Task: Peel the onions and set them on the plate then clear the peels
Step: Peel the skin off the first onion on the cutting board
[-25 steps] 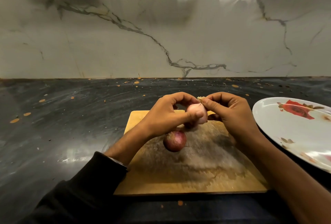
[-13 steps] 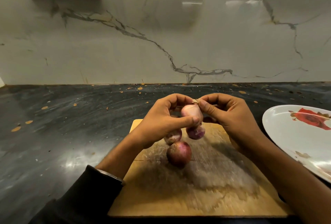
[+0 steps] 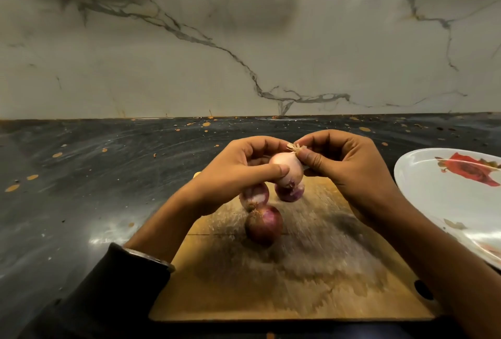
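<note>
Head view. No brand, label or readable writing anywhere; only red flower prints on the plate (image 3: 444,197).

Left hand (image 3: 233,176) raised above the cutting board (image 3: 311,271), palm turned inward, fingers curled, thumb laid across the front of the pale onion (image 3: 287,169) and pressing it against the fingers. Right hand (image 3: 344,165) at the same height, fingers bent, thumb and forefinger pinched together on the dry tip (image 3: 295,147) at the top of this onion. Both hands closed on the same onion, held in the air over the far part of the board. Left forearm in a dark sleeve (image 3: 113,290) with a band at the wrist; right forearm bare.

Onions, counted: four. One pale, in the hands. Three purple, on the board: one (image 3: 256,194) partly hidden under the left hand, one (image 3: 288,193) directly below the held onion, one (image 3: 263,224) nearer, in the middle of the board, just beside the first.

One wooden cutting board, lying on the dark table (image 3: 81,176). One white plate, on the table to the right of the board, cut off by the picture edge, with no onion on its visible part. Orange specks scattered on the table. Marble wall (image 3: 244,40) behind.
</note>
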A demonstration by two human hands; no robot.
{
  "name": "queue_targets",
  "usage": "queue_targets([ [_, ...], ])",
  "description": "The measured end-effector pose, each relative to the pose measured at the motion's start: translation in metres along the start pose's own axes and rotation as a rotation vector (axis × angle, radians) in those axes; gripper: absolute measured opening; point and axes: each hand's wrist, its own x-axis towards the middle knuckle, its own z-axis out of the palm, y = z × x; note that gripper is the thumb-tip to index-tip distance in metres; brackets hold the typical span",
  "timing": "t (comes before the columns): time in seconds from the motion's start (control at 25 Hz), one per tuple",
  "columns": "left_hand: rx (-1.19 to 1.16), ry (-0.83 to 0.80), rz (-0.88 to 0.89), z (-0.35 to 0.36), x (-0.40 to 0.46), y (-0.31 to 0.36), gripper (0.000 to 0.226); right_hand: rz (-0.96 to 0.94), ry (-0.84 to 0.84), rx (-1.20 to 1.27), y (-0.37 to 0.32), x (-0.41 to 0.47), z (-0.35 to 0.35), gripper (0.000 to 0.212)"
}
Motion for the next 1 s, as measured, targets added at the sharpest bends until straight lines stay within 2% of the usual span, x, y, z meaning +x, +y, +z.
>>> queue_targets([
  [0.2, -0.005, -0.002, -0.003, -0.002, -0.004, 0.005, 0.044, 0.016, -0.020, 0.037, -0.002, -0.002, 0.002, 0.010],
  [0.56, -0.106, -0.024, -0.071, 0.002, -0.003, 0.005, 0.036, 0.014, 0.060, 0.004, 0.002, -0.003, 0.006, 0.010],
  [0.72, -0.222, 0.068, -0.144, 0.003, -0.002, 0.009, 0.033, -0.005, 0.105, 0.010, 0.003, -0.005, 0.010, 0.016],
  [0.84, -0.345, 0.128, -0.165, 0.001, -0.002, 0.011, 0.031, -0.017, 0.071, 0.015, 0.000, -0.009, 0.013, 0.014],
  [1.0, -0.365, 0.162, -0.173, -0.001, -0.002, 0.010, 0.033, -0.017, 0.047, -0.006, -0.003, -0.012, 0.016, 0.029],
])
